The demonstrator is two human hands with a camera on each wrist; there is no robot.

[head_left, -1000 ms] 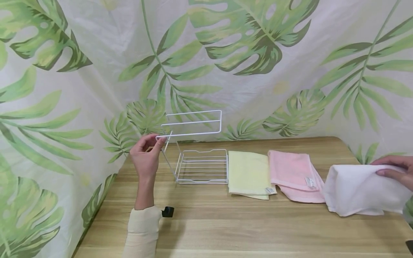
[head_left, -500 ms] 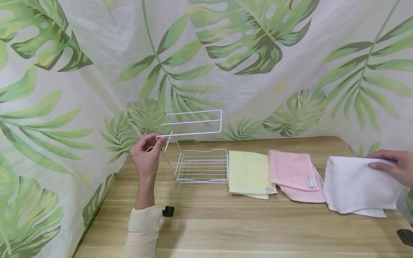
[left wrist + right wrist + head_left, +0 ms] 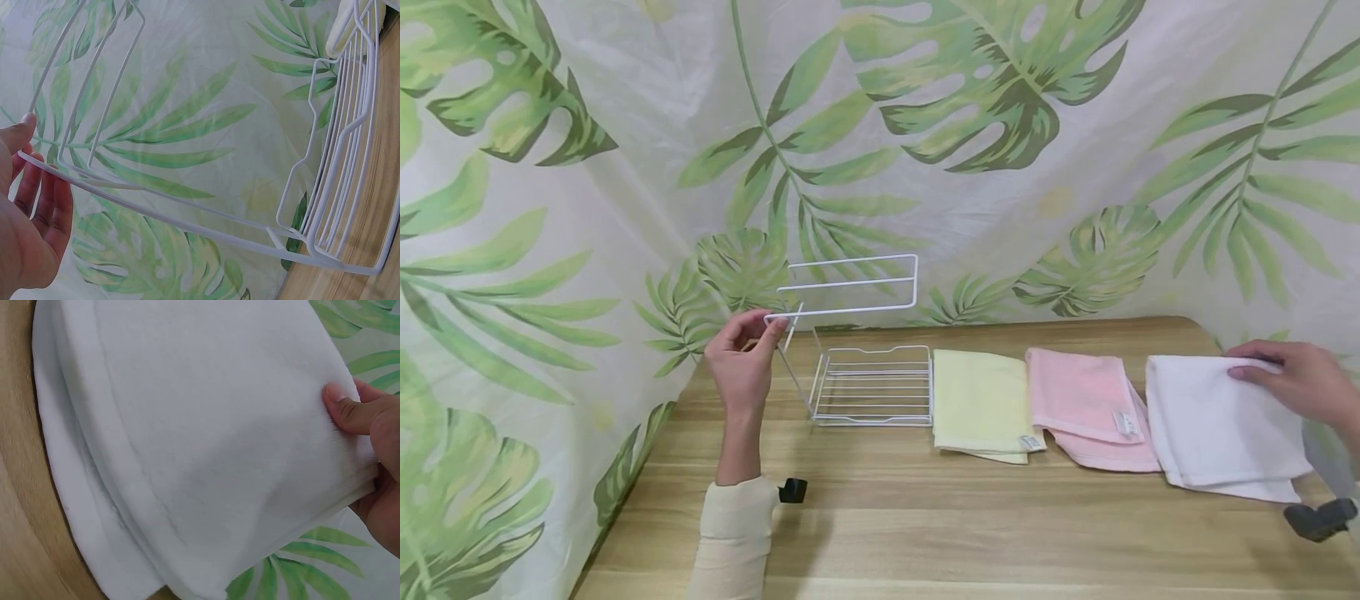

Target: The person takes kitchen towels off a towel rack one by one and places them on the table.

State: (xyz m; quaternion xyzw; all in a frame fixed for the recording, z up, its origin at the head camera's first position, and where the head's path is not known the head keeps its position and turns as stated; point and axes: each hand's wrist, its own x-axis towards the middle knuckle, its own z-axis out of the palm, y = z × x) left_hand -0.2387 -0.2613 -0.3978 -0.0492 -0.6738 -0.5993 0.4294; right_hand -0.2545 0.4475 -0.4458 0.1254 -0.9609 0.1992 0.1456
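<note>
My left hand (image 3: 743,362) pinches the upper front corner of a white wire rack (image 3: 872,421) between thumb and fingers; in the left wrist view the thumb and fingertips meet around the bent wire (image 3: 75,181). The rack stands on the table with its slatted base down and its top frame raised over it. At the right, my right hand (image 3: 1296,379) grips the far edge of a folded white towel (image 3: 1217,425), thumb on top and the other fingers beneath, as the right wrist view shows. The towel's near edge hangs low over the table.
A folded yellow towel (image 3: 979,400) lies against the rack's right side. Beside it is a folded pink towel (image 3: 1078,396) with a small label, close to the white one. The wooden table (image 3: 962,533) backs onto a leaf-patterned cloth (image 3: 970,217).
My right hand has moved left, bringing the white towel toward the pink one, and the towel now hangs flatter and squarer. The left hand and rack have stayed put.
</note>
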